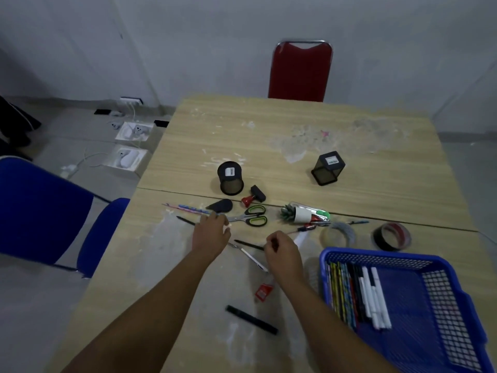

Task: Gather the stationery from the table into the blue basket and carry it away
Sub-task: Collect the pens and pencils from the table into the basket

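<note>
The right hand sits near the middle of the counter, fingers curled in a pinch on the near end of a thin black pen. The pen's long axis runs left to right, its free tip pointing toward the left hand. The left hand is over the tip of the scissors, its fingers bent down and narrow; whether they have closed on the blades or on the dark pencil just beside them cannot be told.

The blue basket stands at the counter's near right corner, just right of the right forearm, with a row of pens and pencils already lying along its left side, long axes running away from the person. So the right hand is much the nearer one to the basket, and a pen lifted by it would need turning to lie parallel with that row.

Still out on the counter are a black marker toward the near edge, a small red box, a metal letter opener or blade, two tape rolls, a stamp and two mesh cups, so the gathering looks about half done.
</note>
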